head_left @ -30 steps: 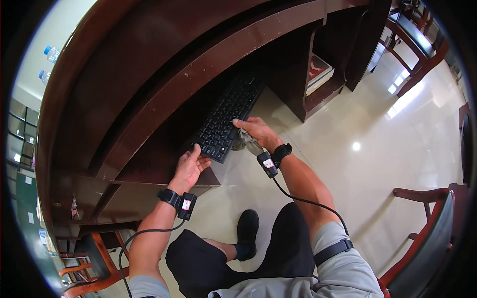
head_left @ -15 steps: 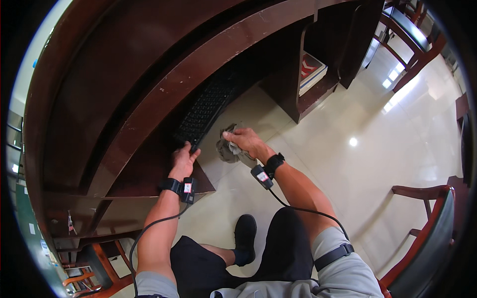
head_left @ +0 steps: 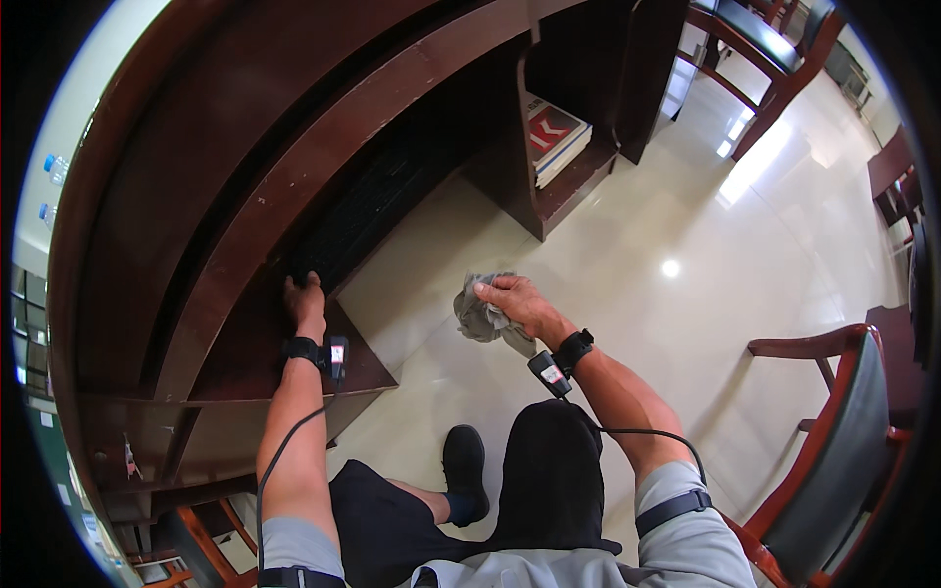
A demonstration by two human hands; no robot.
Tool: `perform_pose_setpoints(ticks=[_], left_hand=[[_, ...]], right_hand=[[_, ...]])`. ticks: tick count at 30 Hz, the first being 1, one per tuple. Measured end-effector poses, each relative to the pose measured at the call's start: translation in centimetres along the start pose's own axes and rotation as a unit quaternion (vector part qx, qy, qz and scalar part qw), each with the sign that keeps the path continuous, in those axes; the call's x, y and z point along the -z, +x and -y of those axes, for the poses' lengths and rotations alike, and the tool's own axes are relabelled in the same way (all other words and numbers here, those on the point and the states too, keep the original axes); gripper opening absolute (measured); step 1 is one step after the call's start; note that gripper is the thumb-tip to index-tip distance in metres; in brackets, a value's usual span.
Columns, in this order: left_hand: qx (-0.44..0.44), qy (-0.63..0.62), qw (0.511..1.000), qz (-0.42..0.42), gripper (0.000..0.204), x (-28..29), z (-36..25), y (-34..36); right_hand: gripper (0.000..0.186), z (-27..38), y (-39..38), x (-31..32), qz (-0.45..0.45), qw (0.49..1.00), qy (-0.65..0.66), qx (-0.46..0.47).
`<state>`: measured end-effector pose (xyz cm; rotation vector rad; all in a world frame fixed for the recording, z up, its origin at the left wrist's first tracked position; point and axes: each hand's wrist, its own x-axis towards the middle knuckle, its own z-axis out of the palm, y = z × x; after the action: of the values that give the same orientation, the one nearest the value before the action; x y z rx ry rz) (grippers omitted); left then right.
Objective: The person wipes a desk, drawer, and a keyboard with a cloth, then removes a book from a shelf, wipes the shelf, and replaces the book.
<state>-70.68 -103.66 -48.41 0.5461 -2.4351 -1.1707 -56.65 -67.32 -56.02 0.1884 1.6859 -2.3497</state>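
Note:
A black keyboard [head_left: 369, 208] lies in the dark recess under the desk's front edge, hard to make out in the shadow. At its near end is my left hand [head_left: 306, 302], thumb and a finger up against the keyboard's end; the other fingers are partly hidden. Over the floor, apart from the desk, my right hand [head_left: 524, 304] is closed round a crumpled grey cloth [head_left: 480, 316], which hangs below the fingers.
The dark wooden desk [head_left: 235, 186] fills the left and top. Books [head_left: 559, 147] stand stacked in its side compartment. An armchair [head_left: 833, 451] is at the right and another chair [head_left: 755, 49] at the far right. Two bottles [head_left: 54, 169] show at the left rim.
The keyboard has gone deeper into the shadow under the desk, with my left hand moving left alongside it. My right hand, still holding the cloth, has drawn slightly right and nearer to me.

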Motion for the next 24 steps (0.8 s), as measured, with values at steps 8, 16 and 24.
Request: perform_pose_setpoints(ticks=[8, 16, 24], left_hand=[[-0.052, -0.129, 0.866, 0.481, 0.079, -1.4, -9.4, -15.0], [-0.315, 0.0, 0.808, 0.497, 0.078, -4.8, -12.5, -19.6], [-0.151, -0.125, 0.789, 0.583, 0.034, -11.4, -14.0, -20.0]], right_hand=[[0.046, 3.7, -2.1, -3.0, -0.01, 0.994, 0.092, 0.062], [0.068, 3.7, -1.8, -3.7, -0.133, 0.972, 0.178, 0.08], [0.06, 2.4, -2.4, 0.5, -0.251, 0.924, 0.264, 0.115]])
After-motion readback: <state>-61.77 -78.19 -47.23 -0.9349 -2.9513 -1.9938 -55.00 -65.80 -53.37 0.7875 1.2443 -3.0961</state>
